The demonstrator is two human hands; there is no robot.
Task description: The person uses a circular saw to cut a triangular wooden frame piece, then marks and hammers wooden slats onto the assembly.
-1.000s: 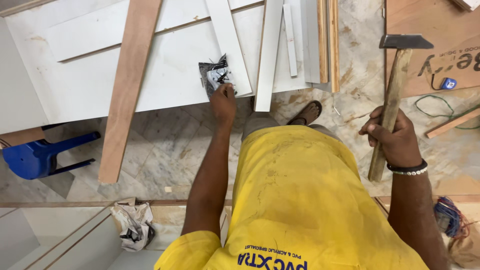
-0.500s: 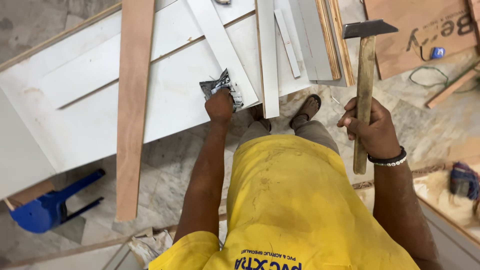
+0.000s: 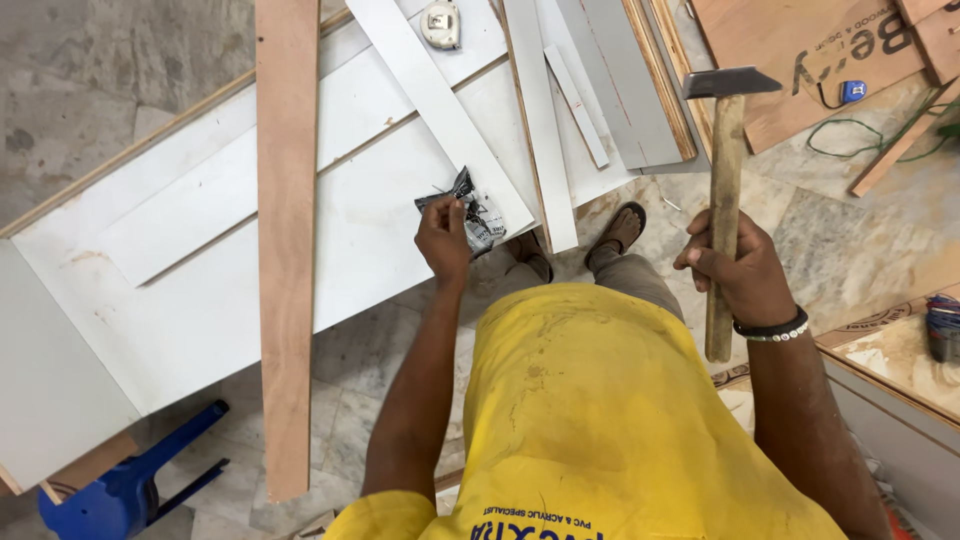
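Observation:
My left hand [image 3: 444, 237] reaches forward and its fingers pinch a small crumpled plastic packet [image 3: 478, 215] that lies on a large white board [image 3: 200, 280]. My right hand [image 3: 735, 270] grips the wooden handle of a hammer [image 3: 727, 180], held upright with the dark metal head at the top. A long brown wooden plank [image 3: 286, 230] lies across the white board to the left of my left hand. White strips [image 3: 435, 100] lie across the board just past the packet.
A tape measure [image 3: 441, 23] sits on the board's far edge. Plywood sheets [image 3: 800, 60] lie at the upper right, with a green cord [image 3: 850, 140] beside them. A blue stool [image 3: 120, 490] stands at the lower left. My sandalled feet [image 3: 620, 230] are on the marble floor.
The view has shifted, so the board and planks sit lower and to the right. My left hand stays on the packet. The hammer remains upright in my right hand.

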